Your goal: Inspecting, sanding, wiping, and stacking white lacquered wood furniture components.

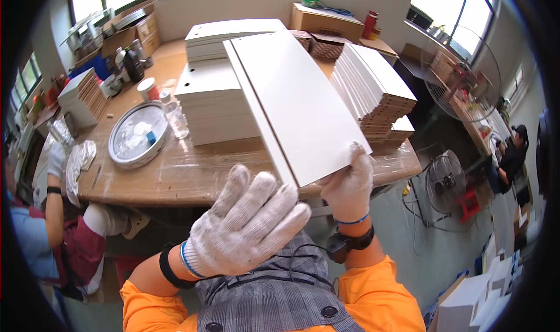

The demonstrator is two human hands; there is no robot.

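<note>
A long white panel [303,99] with a dark groove along its left side is held up, tilted, above the table. My right hand [351,183], in a white knit glove, grips its near right corner. My left hand [251,221], gloved the same way, has its fingers stretched out just below the near left corner; whether the fingertips touch the panel I cannot tell. Behind the panel stands a stack of white boards [216,102] with small dark holes. To the right, a leaning row of white panels [373,78] shows brown edges.
The wooden table [175,183] has film over its front edge. On its left stand a round tub [137,136] with white paste, a clear bottle [175,116] and a white-and-red jar [148,89]. A seated person [52,233] works at far left. Fans [444,180] stand at right.
</note>
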